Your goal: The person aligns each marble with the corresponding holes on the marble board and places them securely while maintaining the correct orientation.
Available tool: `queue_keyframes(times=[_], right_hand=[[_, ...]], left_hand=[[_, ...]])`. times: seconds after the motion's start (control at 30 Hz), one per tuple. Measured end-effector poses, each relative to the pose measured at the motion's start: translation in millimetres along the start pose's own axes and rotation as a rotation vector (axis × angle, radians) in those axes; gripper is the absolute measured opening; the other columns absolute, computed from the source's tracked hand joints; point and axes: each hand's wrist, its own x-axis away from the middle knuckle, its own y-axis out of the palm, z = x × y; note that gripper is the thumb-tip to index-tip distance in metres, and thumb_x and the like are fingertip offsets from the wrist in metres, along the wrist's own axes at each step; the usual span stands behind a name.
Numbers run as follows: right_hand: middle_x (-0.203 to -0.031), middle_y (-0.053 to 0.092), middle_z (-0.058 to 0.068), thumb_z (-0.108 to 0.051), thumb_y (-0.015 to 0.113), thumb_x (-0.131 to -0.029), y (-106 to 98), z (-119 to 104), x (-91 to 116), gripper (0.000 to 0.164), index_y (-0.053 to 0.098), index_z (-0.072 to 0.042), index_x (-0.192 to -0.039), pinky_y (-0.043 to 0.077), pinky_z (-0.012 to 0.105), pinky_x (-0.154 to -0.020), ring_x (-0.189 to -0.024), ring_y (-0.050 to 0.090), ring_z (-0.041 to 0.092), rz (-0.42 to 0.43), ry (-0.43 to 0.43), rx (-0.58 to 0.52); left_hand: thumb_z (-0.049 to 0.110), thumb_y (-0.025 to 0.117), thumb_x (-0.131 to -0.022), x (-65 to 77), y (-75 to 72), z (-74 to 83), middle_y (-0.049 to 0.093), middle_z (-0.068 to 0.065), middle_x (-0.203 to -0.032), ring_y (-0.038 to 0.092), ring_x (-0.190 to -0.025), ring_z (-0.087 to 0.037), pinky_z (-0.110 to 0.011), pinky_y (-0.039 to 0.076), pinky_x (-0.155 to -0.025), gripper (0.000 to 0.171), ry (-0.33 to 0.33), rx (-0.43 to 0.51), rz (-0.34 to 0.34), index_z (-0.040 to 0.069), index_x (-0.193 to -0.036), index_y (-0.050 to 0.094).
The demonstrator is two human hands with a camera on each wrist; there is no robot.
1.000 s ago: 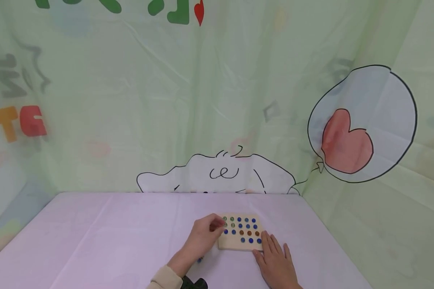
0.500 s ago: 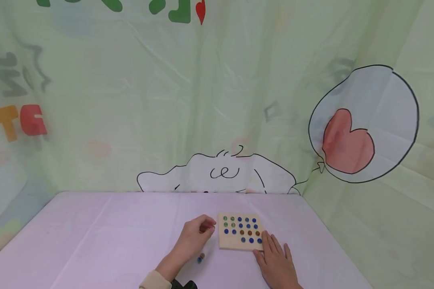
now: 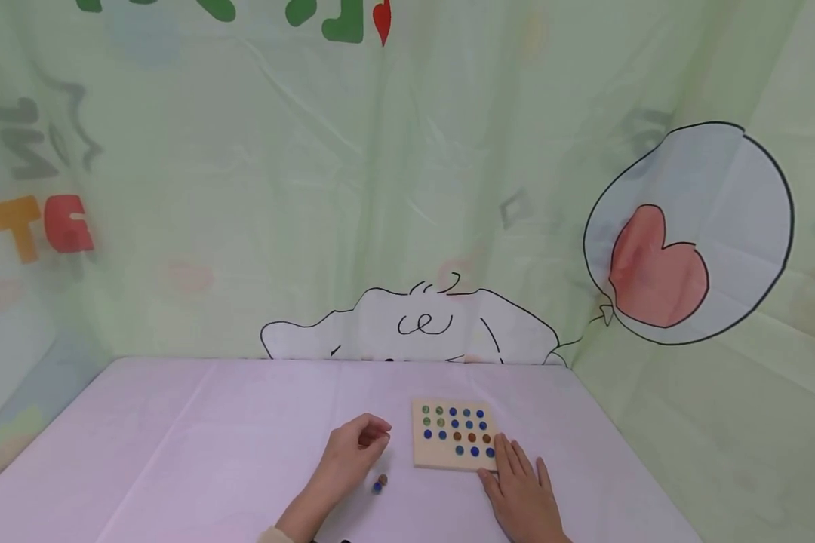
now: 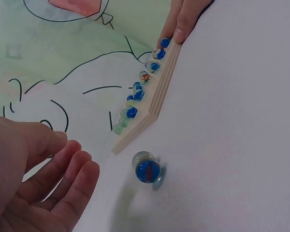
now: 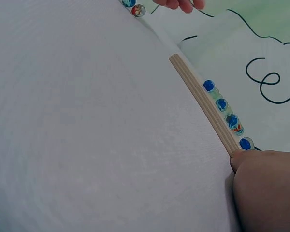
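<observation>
A square wooden board lies on the table, carrying rows of glass marbles: green at the back left, blue elsewhere, a few amber ones. Its front left corner shows bare wood. To the left of the board hovers my left hand, fingers loosely bent, nothing between thumb and fingertips. Just right of and below that hand, a loose blue marble and a brownish one lie close together on the cloth. My right hand rests at the board's front right corner, fingers straight along the side, thumb by the front edge.
A pale pinkish cloth covers the table. Behind it and at both sides hang light green printed curtains, with a balloon drawing on the right.
My left hand has drawn back from the board's left side, leftward and towards me, uncovering the two loose marbles. The right hand stays at the board's corner.
</observation>
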Motion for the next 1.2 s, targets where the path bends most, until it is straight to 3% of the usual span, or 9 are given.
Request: queue_keyframes(times=[0.23,0.5,0.83,1.2], right_hand=[[-0.160,0.027,0.023,-0.041,0.045,-0.102,-0.7,-0.8,0.9,0.073,0.020,0.004,-0.154,0.004,0.069,-0.116,-0.148,0.020,0.045,-0.003,-0.007,0.003],[-0.160,0.025,0.023,-0.042,0.044,-0.102,-1.4,-0.3,-0.3,0.074,0.019,0.003,-0.155,0.001,0.069,-0.116,-0.149,0.017,0.046,0.001,-0.021,-0.010],[-0.160,0.025,0.024,-0.040,0.046,-0.101,-1.8,-0.1,-0.3,0.074,0.018,0.004,-0.154,0.001,0.069,-0.116,-0.149,0.017,0.046,-0.007,-0.012,-0.025],[-0.161,0.024,0.023,-0.041,0.045,-0.102,0.3,0.7,-1.4,0.075,0.018,0.004,-0.155,0.000,0.069,-0.116,-0.149,0.016,0.046,-0.019,-0.010,-0.022]], left_hand=[[0.012,0.065,-0.094,2.2,-1.9,-4.2,0.068,0.001,-0.093,0.060,-0.084,-0.011,-0.019,0.050,-0.070,0.014,-0.035,0.005,-0.009,0.007,-0.107,0.068],[0.008,0.064,-0.092,2.7,0.9,-4.9,0.068,0.002,-0.090,0.060,-0.080,-0.008,-0.018,0.050,-0.070,0.012,-0.013,-0.007,-0.025,0.007,-0.104,0.068],[0.004,0.066,-0.085,7.6,0.0,-8.0,0.068,0.002,-0.089,0.059,-0.079,-0.007,-0.018,0.049,-0.069,0.018,-0.022,-0.019,-0.086,0.006,-0.102,0.068],[0.006,0.078,-0.077,13.5,4.1,-13.8,0.066,-0.003,-0.091,0.059,-0.078,-0.007,-0.018,0.049,-0.068,0.028,-0.018,0.003,-0.169,0.004,-0.103,0.066]])
